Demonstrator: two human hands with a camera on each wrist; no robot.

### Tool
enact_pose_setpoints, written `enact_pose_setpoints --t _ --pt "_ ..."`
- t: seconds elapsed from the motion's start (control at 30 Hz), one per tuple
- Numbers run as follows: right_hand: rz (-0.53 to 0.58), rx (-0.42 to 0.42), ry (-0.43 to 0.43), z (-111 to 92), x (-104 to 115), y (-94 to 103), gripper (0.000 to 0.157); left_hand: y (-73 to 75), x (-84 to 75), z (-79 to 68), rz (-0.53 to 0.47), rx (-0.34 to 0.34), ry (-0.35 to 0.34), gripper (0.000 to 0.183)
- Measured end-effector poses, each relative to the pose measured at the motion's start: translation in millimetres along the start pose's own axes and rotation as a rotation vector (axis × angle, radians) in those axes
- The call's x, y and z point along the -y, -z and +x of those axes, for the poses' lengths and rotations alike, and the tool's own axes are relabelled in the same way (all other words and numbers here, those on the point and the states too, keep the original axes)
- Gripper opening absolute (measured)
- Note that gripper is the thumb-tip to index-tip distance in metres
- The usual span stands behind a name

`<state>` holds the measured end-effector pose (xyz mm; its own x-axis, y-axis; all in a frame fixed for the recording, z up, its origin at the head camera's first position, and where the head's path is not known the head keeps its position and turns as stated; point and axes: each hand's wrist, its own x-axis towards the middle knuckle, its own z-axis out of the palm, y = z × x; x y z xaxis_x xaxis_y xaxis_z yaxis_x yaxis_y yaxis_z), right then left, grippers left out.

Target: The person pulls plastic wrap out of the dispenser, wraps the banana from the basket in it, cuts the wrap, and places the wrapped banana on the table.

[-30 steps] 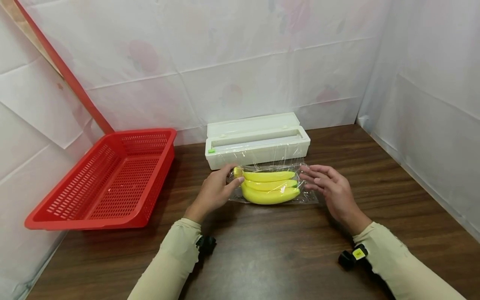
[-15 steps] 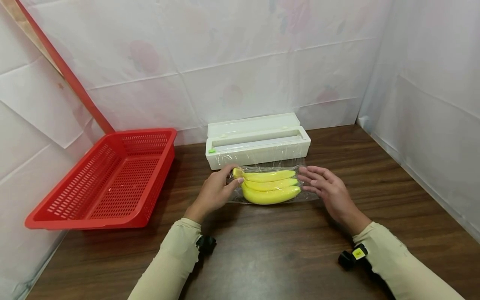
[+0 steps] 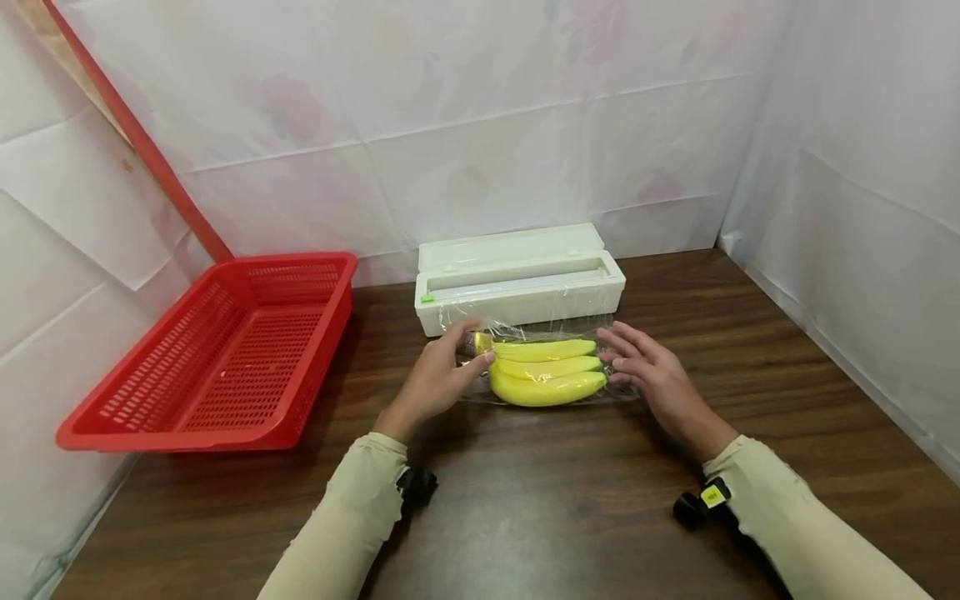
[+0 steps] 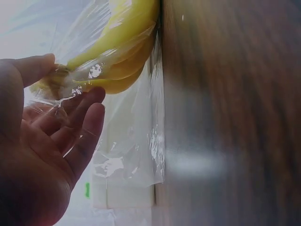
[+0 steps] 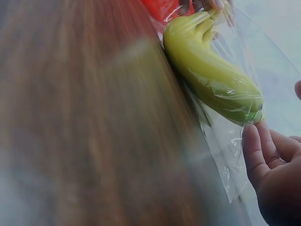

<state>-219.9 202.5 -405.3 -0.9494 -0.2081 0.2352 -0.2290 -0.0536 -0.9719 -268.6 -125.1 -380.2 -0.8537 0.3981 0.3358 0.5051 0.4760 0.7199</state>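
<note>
A bunch of yellow bananas [image 3: 547, 387] lies on the table under clear plastic wrap [image 3: 622, 387], stem end to the left. My left hand [image 3: 438, 375] holds the stem end through the wrap, thumb on the near side and fingers on the far side. In the left wrist view the thumb [image 4: 40, 68] lies against the wrapped stem, which is partly covered by film. My right hand [image 3: 660, 375] is at the green tips, its fingers fairly straight. The right wrist view has those fingertips [image 5: 251, 132] right at the wrapped tips.
Behind the bananas stands a white wrap dispenser box [image 3: 525, 312], lid raised, its film stretching forward to the bunch. On the left sits a red perforated basket [image 3: 288, 417]. A white patterned sheet [image 3: 480, 133] encloses the back and sides of the wooden table [image 3: 540, 500].
The left index finger has lifted and straightened slightly at the stem. The right fingers have shifted a little about the tips. The bananas stay between my hands; the whole view has shifted slightly.
</note>
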Motion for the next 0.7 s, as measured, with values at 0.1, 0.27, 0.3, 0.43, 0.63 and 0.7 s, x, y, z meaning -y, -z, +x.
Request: enact_pose_setpoints --t 0.1,0.27,0.3,0.43,0.63,0.7 --pt "-0.064 -0.01 -0.025 4 0 0.7 0.059 -0.8 -1.1 1.0 0.015 0.005 0.009 0.043" --pt "-0.158 -0.014 -0.074 9 -2 2.4 0.058 -5.0 0.3 1.2 0.072 0.002 0.039 0.029" --pt "-0.179 -0.015 -0.08 9 -3 2.8 0.058 -6.3 1.0 1.0 0.089 0.004 0.048 0.027" --pt "-0.251 -0.018 -0.077 9 -4 3.7 0.055 -9.2 3.1 0.1 0.15 0.006 0.08 0.025" --pt "-0.34 0.001 -0.036 13 -3 -0.7 0.047 -2.6 2.8 -2.1 0.269 -0.015 0.082 0.033" --pt "-0.369 0.008 -0.023 14 -3 -2.0 0.045 -0.7 1.1 -2.2 0.294 -0.012 0.084 0.035"
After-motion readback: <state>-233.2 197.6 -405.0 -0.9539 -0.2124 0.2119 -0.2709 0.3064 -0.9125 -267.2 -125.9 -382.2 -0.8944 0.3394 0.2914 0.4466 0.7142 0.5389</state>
